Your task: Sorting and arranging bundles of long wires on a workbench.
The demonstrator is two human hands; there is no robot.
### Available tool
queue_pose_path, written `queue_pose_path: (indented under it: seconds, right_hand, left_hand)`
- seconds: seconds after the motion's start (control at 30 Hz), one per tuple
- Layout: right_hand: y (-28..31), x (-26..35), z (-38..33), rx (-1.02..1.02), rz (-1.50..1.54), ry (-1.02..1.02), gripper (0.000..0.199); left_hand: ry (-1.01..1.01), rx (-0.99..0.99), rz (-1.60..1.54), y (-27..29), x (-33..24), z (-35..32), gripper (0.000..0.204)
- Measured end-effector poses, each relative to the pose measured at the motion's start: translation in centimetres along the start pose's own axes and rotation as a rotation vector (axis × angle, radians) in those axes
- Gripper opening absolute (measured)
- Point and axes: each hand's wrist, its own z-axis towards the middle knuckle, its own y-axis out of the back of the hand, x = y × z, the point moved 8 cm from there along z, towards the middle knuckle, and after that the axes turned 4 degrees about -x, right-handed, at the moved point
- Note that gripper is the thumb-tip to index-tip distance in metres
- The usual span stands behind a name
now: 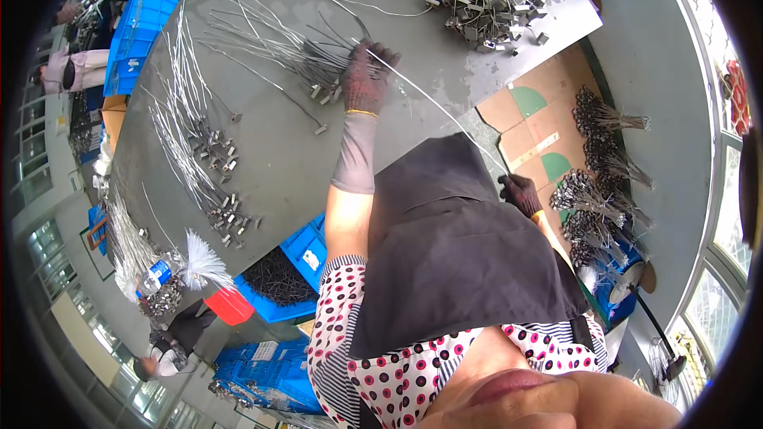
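A thin whitish wire (441, 106) stretches slantwise between my two gloved hands. My left hand (369, 79), in a dark reddish glove and grey sleeve, is closed around the wire above the grey table (278, 183). Lower and to the right, my right hand (520, 195) is closed at the wire's other end, beside my black apron (469, 254). Just left of my left hand lies a loose bundle of grey wires (314, 59) with small metal blocks on their ends. A single wire with a metal end (320, 129) lies apart nearby.
A big heap of wires with metal ends (493, 12) covers the table's far right. More bundles (211, 171) lie at the left. Blue crates (139, 40) stand along the left edge. At the right, tied bundles (592, 199) rest by flattened cardboard (540, 111). Other people (79, 71) are at the left.
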Motion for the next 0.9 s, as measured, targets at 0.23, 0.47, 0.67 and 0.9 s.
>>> queue_pose_path:
  seconds: [0.23, 0.47, 0.67, 0.9]
  right_hand:
    - [1.8, -5.0, -3.2, -0.145, 0.028, 0.055, 0.030]
    - [-0.3, 1.7, -1.9, -0.031, 0.013, 0.118, 0.031]
    - [-0.1, 3.2, 0.6, -0.021, 0.063, 0.178, 0.033]
    - [1.4, -0.2, -0.7, -0.162, -0.148, 0.242, 0.037]
  left_hand:
    - [-0.048, -0.077, 0.056, -0.3, -0.5, -0.6, 0.018]
    - [0.014, -0.066, 0.096, 0.6, 0.7, -1.4, 0.021]
    - [-0.100, -0.132, 0.094, 3.3, -3.8, -1.6, 0.025]
    - [-0.169, -0.274, 0.048, 5.7, -7.5, -1.1, 0.025]
